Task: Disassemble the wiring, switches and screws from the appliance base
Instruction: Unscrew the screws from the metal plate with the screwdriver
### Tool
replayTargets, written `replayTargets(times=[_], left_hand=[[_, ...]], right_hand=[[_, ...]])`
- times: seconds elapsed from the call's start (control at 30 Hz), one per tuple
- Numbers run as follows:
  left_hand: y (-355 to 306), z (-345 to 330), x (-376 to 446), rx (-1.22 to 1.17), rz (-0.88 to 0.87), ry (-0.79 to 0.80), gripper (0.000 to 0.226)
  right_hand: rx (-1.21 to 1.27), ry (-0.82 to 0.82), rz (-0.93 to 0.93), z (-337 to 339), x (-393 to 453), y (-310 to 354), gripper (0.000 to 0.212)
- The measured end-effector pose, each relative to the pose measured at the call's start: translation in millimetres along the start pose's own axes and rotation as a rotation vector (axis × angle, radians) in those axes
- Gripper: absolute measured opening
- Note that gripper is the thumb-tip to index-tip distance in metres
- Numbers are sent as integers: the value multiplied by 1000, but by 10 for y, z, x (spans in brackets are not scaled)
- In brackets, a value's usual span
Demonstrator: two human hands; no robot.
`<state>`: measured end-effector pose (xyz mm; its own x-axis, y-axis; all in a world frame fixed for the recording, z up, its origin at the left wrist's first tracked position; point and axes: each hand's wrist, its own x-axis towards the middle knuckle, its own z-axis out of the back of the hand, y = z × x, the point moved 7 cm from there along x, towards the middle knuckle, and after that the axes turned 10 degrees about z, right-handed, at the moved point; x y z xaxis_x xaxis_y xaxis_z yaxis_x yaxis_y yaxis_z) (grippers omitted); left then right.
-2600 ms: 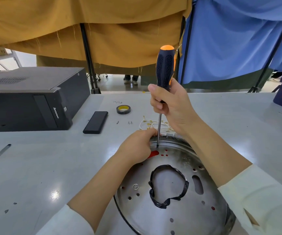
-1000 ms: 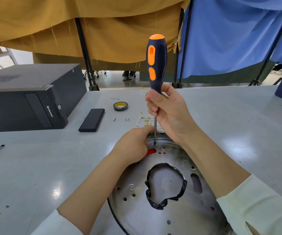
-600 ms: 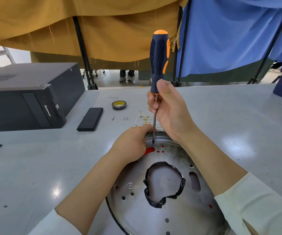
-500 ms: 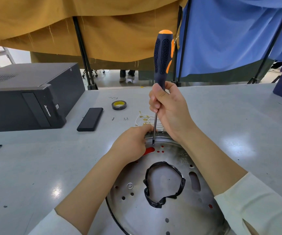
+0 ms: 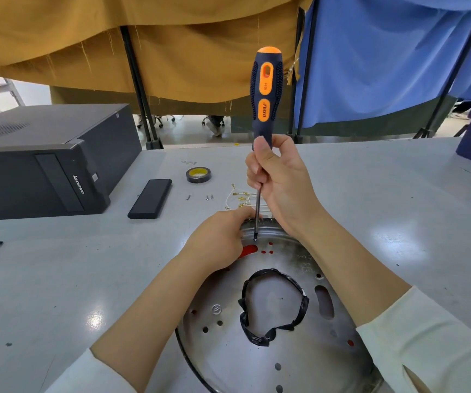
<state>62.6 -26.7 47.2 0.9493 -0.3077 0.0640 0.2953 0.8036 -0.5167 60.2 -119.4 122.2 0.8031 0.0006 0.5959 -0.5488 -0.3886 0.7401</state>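
While the right hand (image 5: 281, 182) grips the upright blue-and-orange screwdriver (image 5: 264, 103) low on its handle, tip planted at the far rim of the round shiny metal appliance base (image 5: 257, 361) on the grey table (image 5: 58, 279), the left hand (image 5: 217, 242) curls over that rim.

A workshop or lab bench: a wide grey worktable (image 5: 398, 194) carries a desktop computer case (image 5: 44, 160), a roll of tape (image 5: 197, 175) and loose screws (image 5: 209, 197), screened by hanging mustard (image 5: 172, 38) and blue curtains (image 5: 384, 52).
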Motion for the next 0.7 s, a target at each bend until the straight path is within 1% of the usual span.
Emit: replayTargets(times=[0.07,0.13,0.2,0.23,0.33,0.4,0.43,0.57,0.63,0.7], left_hand=[[4,-3,1,13,5,1,45],[4,-2,-1,19,6,-2,44],[0,4,-2,12,4,-9,45],[-4,9,-2,8,1,-12,46],[-6,5,1,0,1,-9,47],[-2,-5,-1,0,3,-1,46],[-1,-6,0,-1,3,-2,45],[-7,0,1,11,1,-8,45],[-8,1,-1,12,2,-3,44],[-6,2,-1,4,3,0,43]], right_hand=[[21,26,2,-24,-6,-2,17],[25,44,-13,-52,-7,-22,33],[15,56,-27,-75,-2,-31,42],[6,54,-32,-76,0,-31,42],[-53,13,-13,-31,3,1,22],[-45,21,6,-15,-1,14,15],[-28,31,9,-15,-3,17,15],[-12,44,-14,-34,5,6,36],[-28,27,-26,-32,5,-2,34],[-52,-11,-17,7,3,9,25]])
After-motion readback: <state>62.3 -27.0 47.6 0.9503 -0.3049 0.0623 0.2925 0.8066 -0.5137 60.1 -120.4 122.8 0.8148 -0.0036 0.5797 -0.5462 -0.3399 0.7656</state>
